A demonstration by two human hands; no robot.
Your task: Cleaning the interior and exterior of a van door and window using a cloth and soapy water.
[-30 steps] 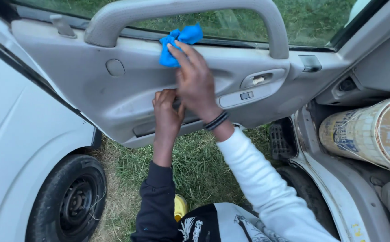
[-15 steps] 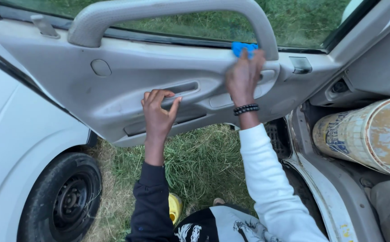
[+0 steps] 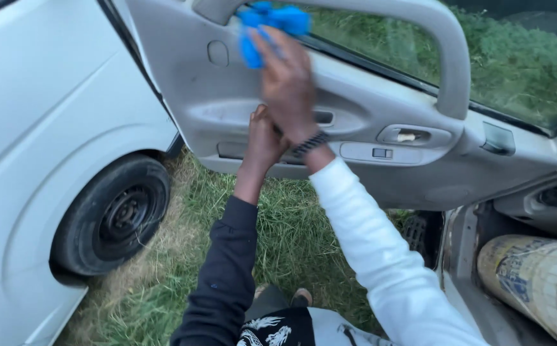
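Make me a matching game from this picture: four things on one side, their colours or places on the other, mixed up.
Things:
1. cloth
2. tyre
3. left hand
4. right sleeve

Matches:
A. white
B. on the door panel's pull recess
C. bright blue
D. black, standing on the grass

Pairs: 1-C, 2-D, 3-B, 4-A

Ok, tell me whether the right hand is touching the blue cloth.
Touching. The head view shows the right hand pressing the blue cloth against the door panel, fingers overlapping it.
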